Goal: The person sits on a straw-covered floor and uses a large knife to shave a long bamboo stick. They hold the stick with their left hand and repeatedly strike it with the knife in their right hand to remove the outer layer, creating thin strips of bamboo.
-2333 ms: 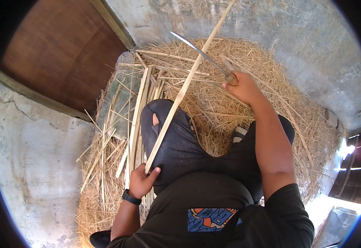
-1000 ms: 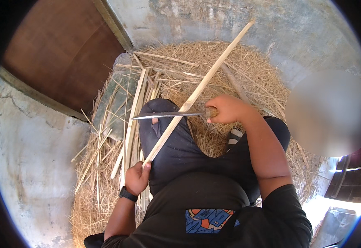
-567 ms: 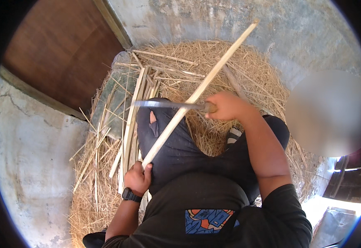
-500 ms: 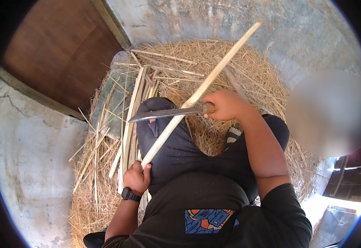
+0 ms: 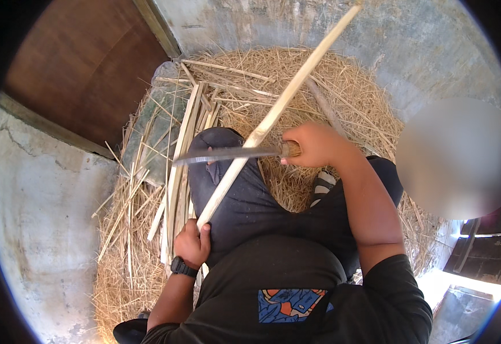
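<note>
My left hand (image 5: 192, 243) is closed round the near end of a long pale bamboo strip (image 5: 279, 107). The strip slants up and to the right across my thigh, its far end close to the wall. In my right hand (image 5: 314, 145) is the wooden handle of a large knife (image 5: 219, 155), gripped with the fingers wrapped round it. Its blade points left and lies across the strip just above my knee; whether the edge bites into the strip cannot be made out.
Several split strips (image 5: 186, 137) lie lengthwise left of my leg. Straw and shavings (image 5: 353, 94) cover the floor. A thicker stick (image 5: 325, 106) rests on them beyond my right hand. A concrete wall (image 5: 434, 57) and a brown door panel (image 5: 84, 74) enclose the far side.
The knife has shifted slightly up relative to my knee and its blade now looks blurred by motion. The view has moved a little; my left hand keeps its grip on the strip.
</note>
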Demonstrator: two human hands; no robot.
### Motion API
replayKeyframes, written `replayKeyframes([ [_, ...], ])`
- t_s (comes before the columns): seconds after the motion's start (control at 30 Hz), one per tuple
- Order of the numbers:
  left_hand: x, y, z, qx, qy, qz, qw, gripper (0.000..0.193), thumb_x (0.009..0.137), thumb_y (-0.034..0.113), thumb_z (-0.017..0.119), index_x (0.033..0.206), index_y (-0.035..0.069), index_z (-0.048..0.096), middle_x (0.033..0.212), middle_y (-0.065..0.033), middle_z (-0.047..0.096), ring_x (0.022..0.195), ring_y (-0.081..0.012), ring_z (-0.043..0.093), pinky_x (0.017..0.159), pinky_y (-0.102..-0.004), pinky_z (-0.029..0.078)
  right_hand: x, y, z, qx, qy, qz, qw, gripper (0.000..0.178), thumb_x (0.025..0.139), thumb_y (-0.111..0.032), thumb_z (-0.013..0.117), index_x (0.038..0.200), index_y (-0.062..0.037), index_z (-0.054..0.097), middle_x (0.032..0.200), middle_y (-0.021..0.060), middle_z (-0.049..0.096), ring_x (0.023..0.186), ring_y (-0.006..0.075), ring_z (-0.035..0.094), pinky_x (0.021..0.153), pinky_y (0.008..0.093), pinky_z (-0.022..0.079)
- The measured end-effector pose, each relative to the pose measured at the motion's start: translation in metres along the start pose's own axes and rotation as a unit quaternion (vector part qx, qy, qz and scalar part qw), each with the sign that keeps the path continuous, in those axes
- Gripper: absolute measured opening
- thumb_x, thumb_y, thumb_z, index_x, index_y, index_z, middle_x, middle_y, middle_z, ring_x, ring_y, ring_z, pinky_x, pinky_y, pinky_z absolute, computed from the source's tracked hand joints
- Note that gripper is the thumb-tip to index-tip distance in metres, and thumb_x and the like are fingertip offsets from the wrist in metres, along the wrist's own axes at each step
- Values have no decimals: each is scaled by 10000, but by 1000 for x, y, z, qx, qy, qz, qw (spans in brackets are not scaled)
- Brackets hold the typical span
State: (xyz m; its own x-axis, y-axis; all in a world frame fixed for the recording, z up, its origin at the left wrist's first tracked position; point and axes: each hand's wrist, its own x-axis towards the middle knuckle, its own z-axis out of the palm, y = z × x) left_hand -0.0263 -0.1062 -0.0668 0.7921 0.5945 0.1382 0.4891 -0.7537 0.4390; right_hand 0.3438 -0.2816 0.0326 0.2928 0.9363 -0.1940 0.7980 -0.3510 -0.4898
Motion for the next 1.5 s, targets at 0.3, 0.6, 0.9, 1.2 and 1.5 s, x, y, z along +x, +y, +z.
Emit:
replayKeyframes([
  [0.3,5,3,1,-26,-4,-20,999,370,1011,367,557,894,16,562,689,-241,612,645,-471,609,560,-532,454,9,73,16,93,175,110,974,504,820,-414,780,1117,-18,686,1001,190,702,974,319,677,902,436,505],
  [0.6,7,0,-3,-43,-32,-18,998,355,1011,350,558,888,16,557,697,-247,614,643,-472,605,565,-534,448,4,23,15,-36,87,-13,995,384,849,-336,770,1057,-22,697,836,159,693,769,271,685,735,438,514],
  [0.9,8,10,-5,-24,-22,-36,999,370,1015,360,550,891,11,560,658,-234,599,622,-463,601,556,-533,444,20,85,25,106,235,108,960,364,864,-334,770,1073,-45,696,894,123,711,844,242,677,799,420,520],
  [1.2,10,2,-7,-42,-57,-20,997,383,1020,376,541,903,11,535,718,-263,623,671,-489,609,569,-550,453,9,19,17,-77,81,-19,994,346,841,-306,781,1039,-38,687,779,127,697,740,275,669,751,438,518],
  [1.5,11,8,-15,43,-72,-24,996,404,1000,419,569,913,28,512,709,-254,630,672,-483,620,569,-554,472,11,60,2,59,170,160,971,353,851,-327,746,1103,-83,708,949,181,715,920,339,696,859,457,534],
])
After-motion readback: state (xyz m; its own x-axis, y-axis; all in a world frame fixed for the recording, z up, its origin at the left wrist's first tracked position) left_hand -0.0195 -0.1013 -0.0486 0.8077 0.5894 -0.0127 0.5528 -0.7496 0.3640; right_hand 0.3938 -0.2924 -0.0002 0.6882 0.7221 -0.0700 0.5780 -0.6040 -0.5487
